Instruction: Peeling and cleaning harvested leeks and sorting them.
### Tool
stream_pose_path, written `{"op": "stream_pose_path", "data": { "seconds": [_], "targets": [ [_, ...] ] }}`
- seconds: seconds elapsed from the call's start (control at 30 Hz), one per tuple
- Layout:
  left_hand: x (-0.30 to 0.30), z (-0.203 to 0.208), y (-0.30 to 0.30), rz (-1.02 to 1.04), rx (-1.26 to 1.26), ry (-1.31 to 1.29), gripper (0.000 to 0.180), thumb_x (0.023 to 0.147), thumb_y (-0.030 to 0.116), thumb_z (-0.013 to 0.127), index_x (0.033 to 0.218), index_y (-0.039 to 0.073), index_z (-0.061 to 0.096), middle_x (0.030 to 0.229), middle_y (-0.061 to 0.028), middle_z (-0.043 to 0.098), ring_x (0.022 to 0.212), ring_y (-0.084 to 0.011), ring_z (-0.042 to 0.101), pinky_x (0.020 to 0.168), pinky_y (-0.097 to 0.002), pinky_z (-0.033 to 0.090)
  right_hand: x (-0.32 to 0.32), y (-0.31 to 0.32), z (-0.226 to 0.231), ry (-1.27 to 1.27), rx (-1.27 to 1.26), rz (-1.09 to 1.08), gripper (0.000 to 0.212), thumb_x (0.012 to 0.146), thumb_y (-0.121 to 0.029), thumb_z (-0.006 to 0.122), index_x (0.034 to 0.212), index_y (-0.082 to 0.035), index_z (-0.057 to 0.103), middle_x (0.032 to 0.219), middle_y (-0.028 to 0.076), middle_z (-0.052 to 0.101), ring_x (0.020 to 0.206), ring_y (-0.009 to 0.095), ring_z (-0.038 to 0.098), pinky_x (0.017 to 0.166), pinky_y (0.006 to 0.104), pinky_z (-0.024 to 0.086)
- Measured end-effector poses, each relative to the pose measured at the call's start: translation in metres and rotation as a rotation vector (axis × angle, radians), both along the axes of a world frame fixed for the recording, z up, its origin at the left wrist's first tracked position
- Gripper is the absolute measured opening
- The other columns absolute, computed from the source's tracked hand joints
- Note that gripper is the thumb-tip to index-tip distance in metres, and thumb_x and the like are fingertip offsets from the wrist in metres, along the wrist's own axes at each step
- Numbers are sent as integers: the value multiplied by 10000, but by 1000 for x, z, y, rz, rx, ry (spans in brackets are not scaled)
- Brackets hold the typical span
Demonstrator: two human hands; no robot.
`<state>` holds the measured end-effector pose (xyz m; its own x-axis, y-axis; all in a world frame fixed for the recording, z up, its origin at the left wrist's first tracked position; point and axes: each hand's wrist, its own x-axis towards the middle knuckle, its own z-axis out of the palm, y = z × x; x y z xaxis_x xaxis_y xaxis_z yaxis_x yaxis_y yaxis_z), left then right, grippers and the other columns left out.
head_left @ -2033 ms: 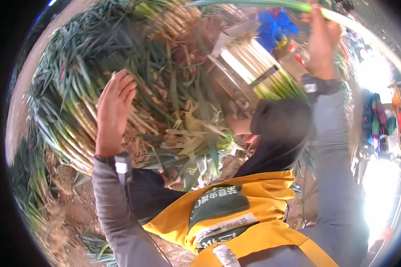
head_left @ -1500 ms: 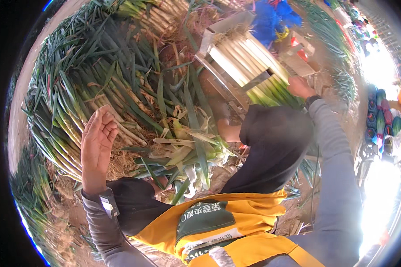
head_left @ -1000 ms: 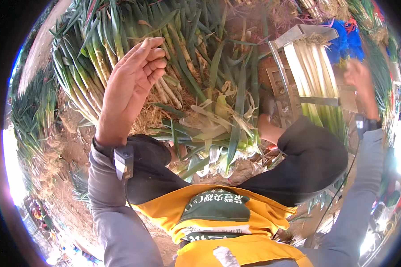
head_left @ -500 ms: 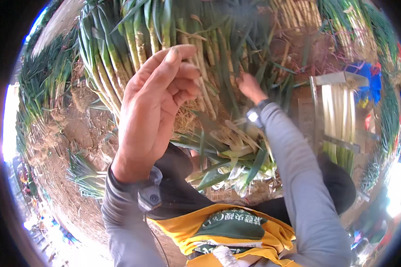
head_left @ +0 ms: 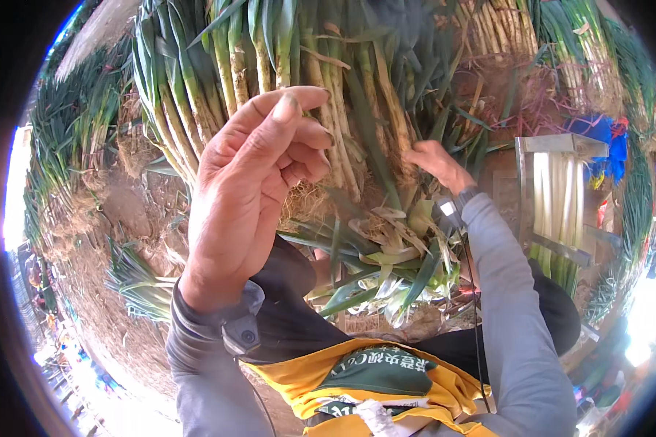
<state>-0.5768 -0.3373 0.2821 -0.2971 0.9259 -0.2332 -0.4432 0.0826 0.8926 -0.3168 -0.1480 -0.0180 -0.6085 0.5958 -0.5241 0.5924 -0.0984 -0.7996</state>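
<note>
A person sits among heaps of freshly pulled green onions, seen from a camera on their head looking down. The right hand point(head_left: 436, 164) reaches forward into the big pile of green onions point(head_left: 299, 80) in front, its fingers curled onto the pale lower stalks near the roots; whether it has closed fully around a stalk cannot be told, because the fingertips sink in among the stems. The left hand point(head_left: 251, 182) is raised close to the camera, holding nothing, its fingers loosely bent with thumb and forefinger near each other but not pinching anything.

The step in hand looks like picking a stalk or a small bunch out of the pile. Judging from this, the next move calls for a firm grip low on the stalks and a pull that frees them from the tangled leaves and roots, with the left hand coming in to steady or take them.

On the right stands a metal rack point(head_left: 557, 204) holding cleaned white-and-green stalks. Peeled skins and trimmed leaves point(head_left: 386, 269) lie on the person's lap above a yellow apron point(head_left: 386, 379).

The raised left hand hides part of the pile. The picture's rim is bent and glare-washed, and the ground at the lower left is hard to make out.
</note>
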Motion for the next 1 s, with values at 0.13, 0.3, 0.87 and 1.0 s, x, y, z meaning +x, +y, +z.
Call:
{"op": "stream_pose_path", "data": {
  "seconds": [0.13, 0.3, 0.87, 1.0],
  "targets": [
    [5, -4, 5, -5, 18, 11, 350, 1049, 282, 578, 1249, 1, 635, 936, -32, 684, 818, -102, 612, 782, -249, 496, 29, -31, 12, 31, -141, -50, 332, 914, -342, 717, 884, -12, 707, 772, -40, 578, 716, 72, 503, 610, 293, 396],
    [10, -6, 13, -50, 35, 6, 340, 1046, 287, 583, 1241, 15, 644, 955, -38, 679, 845, -108, 618, 807, -265, 506, 51, -18, 71, 273, -171, -96, 397, 900, -393, 778, 862, -15, 662, 815, -55, 549, 747, 85, 469, 657, 297, 380],
    [72, -79, 58, -89, -211, -36, 476, 1060, 344, 525, 1249, -94, 524, 1077, -192, 644, 944, -252, 676, 840, -348, 595, 168, -125, 382, 179, 1012, 328, 525, 898, -19, 677, 1397, -135, 563, 1343, 162, 566, 1211, 310, 564, 1024, 390, 455],
    [134, -72, 71, -336, -232, -281, 484, 1093, 357, 420, 1293, -84, 417, 1127, -219, 590, 1021, -313, 647, 928, -397, 576, 188, -175, 430, 46, 1093, 262, 356, 908, -122, 672, 1242, -13, 611, 1156, 143, 627, 1044, 229, 590, 883, 330, 475]
  ]
}}
